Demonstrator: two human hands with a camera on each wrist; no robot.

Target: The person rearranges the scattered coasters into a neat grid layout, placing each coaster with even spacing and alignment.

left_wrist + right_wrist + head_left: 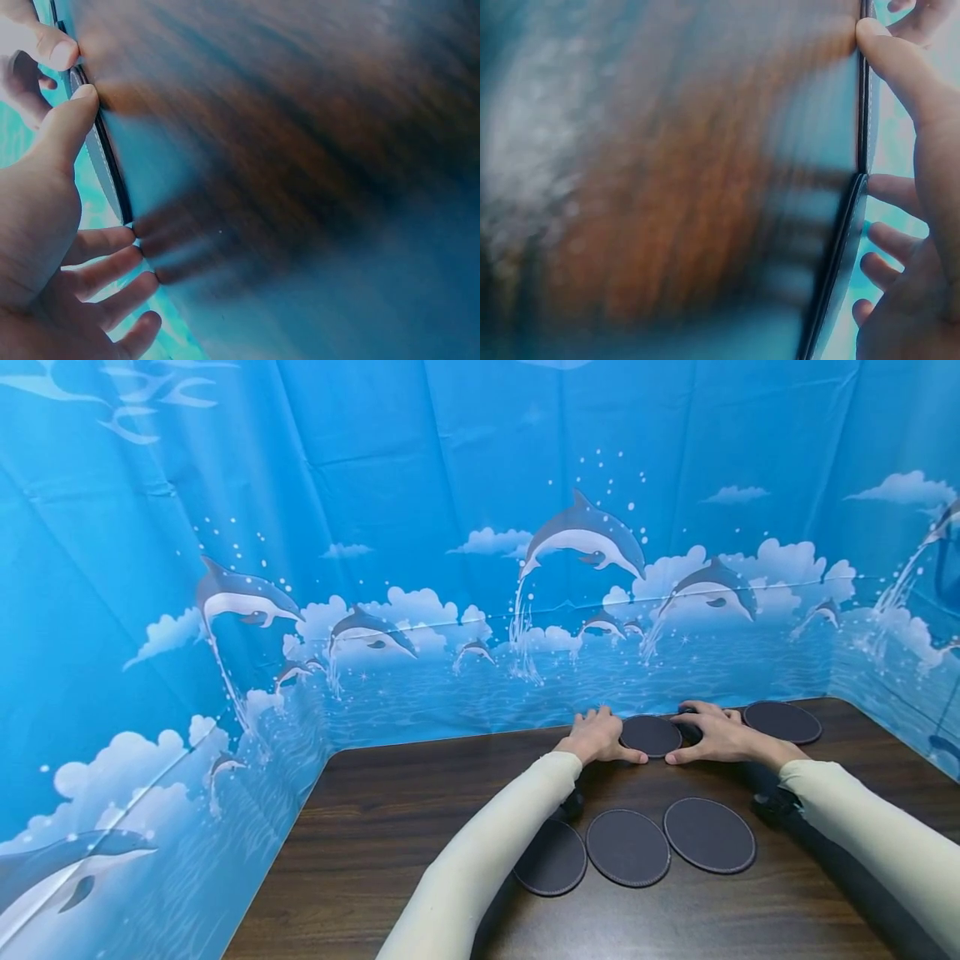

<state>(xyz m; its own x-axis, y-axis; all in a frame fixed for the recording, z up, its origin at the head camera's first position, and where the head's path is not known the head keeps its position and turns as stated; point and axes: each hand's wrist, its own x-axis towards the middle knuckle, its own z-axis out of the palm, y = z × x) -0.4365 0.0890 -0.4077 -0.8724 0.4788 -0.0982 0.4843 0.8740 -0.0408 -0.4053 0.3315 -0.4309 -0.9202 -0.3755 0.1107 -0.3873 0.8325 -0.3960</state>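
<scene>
Both hands are at the far edge of the table around a dark round coaster (651, 737) with a stitched rim. My left hand (594, 737) holds its left side; in the left wrist view the thumb (71, 124) and index fingertip meet the rim. From the other side my right hand (716, 735) holds the same coaster, its thumb (892, 60) at the near rim and the index fingertip farther along. Another coaster's edge (832, 277) passes close beside the right fingers in the right wrist view. Just right of that hand lies a coaster (782, 722).
Nearer on the brown wooden table (360, 860) lie a left coaster (551, 860), partly behind my left sleeve, a middle coaster (628, 849) and a right coaster (709, 835), side by side. A blue dolphin-print curtain (465, 527) hangs behind the table.
</scene>
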